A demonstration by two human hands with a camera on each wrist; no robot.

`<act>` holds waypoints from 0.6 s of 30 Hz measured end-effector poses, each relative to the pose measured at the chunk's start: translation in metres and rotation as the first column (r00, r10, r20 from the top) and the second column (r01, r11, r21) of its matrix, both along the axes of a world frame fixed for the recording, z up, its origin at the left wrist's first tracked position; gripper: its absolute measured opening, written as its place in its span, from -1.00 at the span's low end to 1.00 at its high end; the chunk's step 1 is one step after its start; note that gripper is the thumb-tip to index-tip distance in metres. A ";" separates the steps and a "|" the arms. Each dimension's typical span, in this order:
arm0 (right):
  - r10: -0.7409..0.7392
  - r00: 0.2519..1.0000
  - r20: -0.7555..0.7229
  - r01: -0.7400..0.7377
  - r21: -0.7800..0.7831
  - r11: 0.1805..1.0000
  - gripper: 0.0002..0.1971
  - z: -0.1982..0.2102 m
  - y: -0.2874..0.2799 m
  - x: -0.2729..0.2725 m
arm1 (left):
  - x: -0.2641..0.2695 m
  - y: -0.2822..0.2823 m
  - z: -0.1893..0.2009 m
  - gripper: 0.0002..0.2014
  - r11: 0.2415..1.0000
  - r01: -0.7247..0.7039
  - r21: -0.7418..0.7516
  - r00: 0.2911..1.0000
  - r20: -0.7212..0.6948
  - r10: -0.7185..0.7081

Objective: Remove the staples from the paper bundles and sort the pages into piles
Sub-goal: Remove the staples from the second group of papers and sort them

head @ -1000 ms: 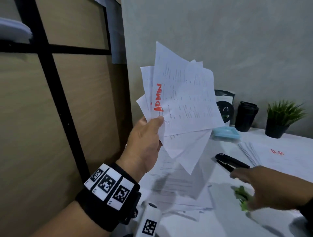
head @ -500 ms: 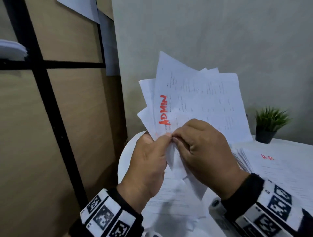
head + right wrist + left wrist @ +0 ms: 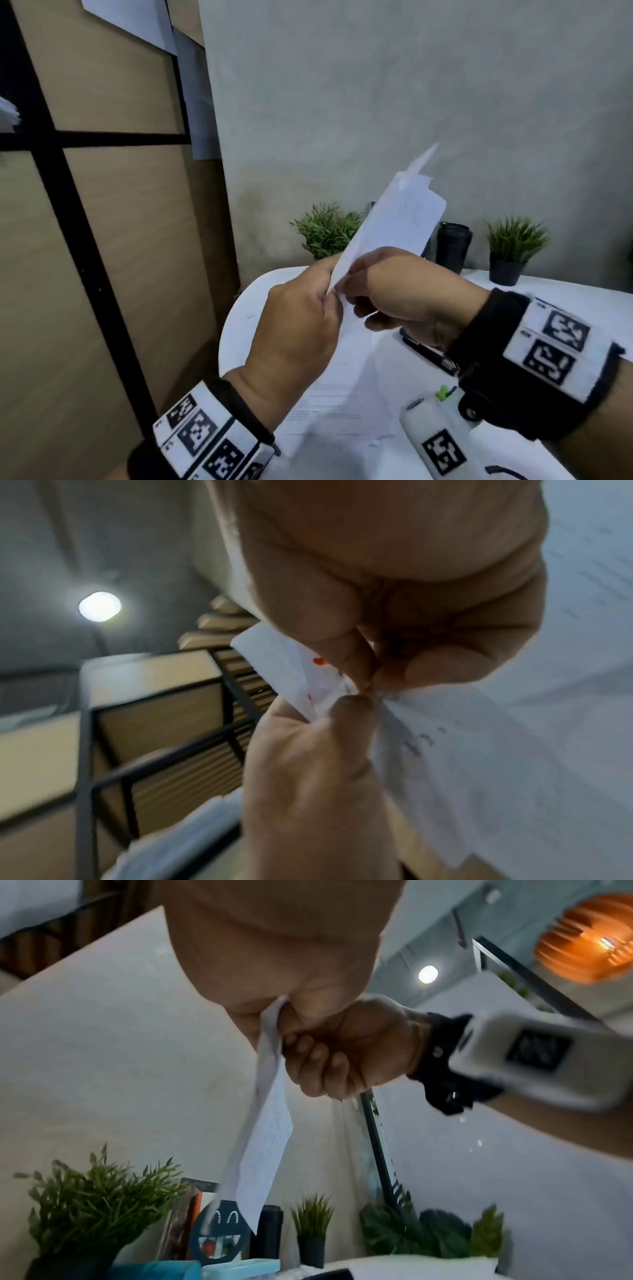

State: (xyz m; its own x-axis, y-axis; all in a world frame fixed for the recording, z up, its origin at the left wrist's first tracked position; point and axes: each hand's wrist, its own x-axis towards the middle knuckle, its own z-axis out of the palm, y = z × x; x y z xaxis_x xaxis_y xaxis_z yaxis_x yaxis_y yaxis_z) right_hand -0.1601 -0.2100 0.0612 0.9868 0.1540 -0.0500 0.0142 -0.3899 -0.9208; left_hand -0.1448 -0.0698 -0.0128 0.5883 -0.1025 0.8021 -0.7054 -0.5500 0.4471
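A white paper bundle (image 3: pixel 394 226) with printed text and red marker writing stands edge-on in the air above the table. My left hand (image 3: pixel 301 329) pinches its lower corner from the left. My right hand (image 3: pixel 394 291) pinches the same corner from the right, thumb and forefinger tips meeting the left thumb. The right wrist view shows both thumbs pressed on the crumpled corner of the paper bundle (image 3: pixel 462 750), with red ink beside them. In the left wrist view the paper bundle (image 3: pixel 263 1137) hangs down from the two fists. No staple is visible.
On the white table (image 3: pixel 246 308) lie loose printed pages (image 3: pixel 342 394), a black stapler (image 3: pixel 428 353) and a small green tool (image 3: pixel 444 391). Two potted plants (image 3: pixel 325 229) and a black cup (image 3: pixel 452 246) stand by the wall. A black-framed shelf (image 3: pixel 68 205) is on the left.
The right hand left the table and came up to pinch the bundle's corner beside the left hand. The fanned pages have since turned edge-on and moved lower and right.
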 end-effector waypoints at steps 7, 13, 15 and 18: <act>0.095 0.945 -0.312 -0.013 0.254 0.967 -0.76 -0.005 -0.019 0.010 | -0.006 -0.013 -0.001 -0.53 0.929 -0.198 0.311 0.972 0.185 0.145; 0.147 0.924 -0.352 -0.016 0.349 0.937 -0.77 -0.008 -0.040 0.014 | -0.013 -0.023 0.006 -0.46 0.911 -0.159 0.380 0.980 0.176 0.098; 0.175 0.929 -0.327 -0.038 0.386 0.922 -0.74 -0.010 -0.046 0.011 | -0.012 -0.027 0.007 -0.45 0.901 -0.196 0.387 0.966 0.233 0.110; 0.098 0.988 -0.115 -0.070 0.228 0.971 -0.73 -0.017 -0.052 0.007 | -0.011 -0.034 0.006 -0.56 0.923 -0.160 0.350 0.974 0.211 0.089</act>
State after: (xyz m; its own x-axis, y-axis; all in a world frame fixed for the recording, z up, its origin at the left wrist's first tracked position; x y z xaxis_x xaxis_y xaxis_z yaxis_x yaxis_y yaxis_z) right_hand -0.1527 -0.2619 0.0443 0.9580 0.2571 -0.1272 -0.0826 -0.1774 -0.9807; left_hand -0.1559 -0.1039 -0.0070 0.4584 -0.3424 0.8201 -0.6715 -0.7380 0.0672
